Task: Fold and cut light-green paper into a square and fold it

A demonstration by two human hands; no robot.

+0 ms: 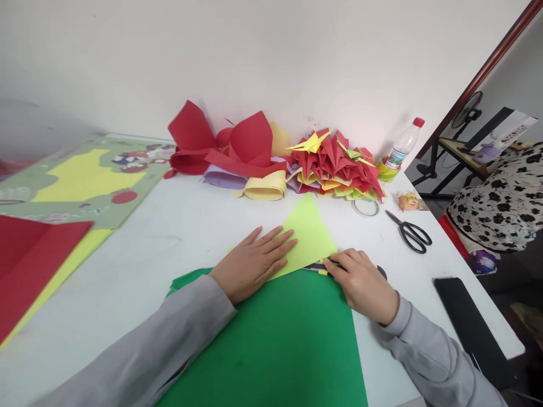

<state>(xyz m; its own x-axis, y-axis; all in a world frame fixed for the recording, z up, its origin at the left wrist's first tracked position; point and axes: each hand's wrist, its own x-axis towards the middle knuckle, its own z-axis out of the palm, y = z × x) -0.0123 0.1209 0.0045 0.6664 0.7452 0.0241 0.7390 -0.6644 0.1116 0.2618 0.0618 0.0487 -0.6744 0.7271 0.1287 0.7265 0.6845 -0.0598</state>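
Note:
My left hand [254,263] lies flat, fingers spread, on a lime-yellow sheet of paper [311,232] folded to a point at the far side. My right hand [365,282] is closed around a black and yellow utility knife [314,266]. The blade end lies along the near edge of the lime-yellow paper, by its right corner, and the handle's end shows past my knuckles. Under both is a large green sheet [284,339], its far left part rumpled beneath my left wrist.
Red paper shapes [254,138] and a pile of folded red paper stars [335,164] stand along the wall. To the right are a bottle [403,147], tape roll [365,207], wrapped snack [408,201], black scissors [409,232] and a dark flat object [470,328]. Red sheets [34,265] lie left.

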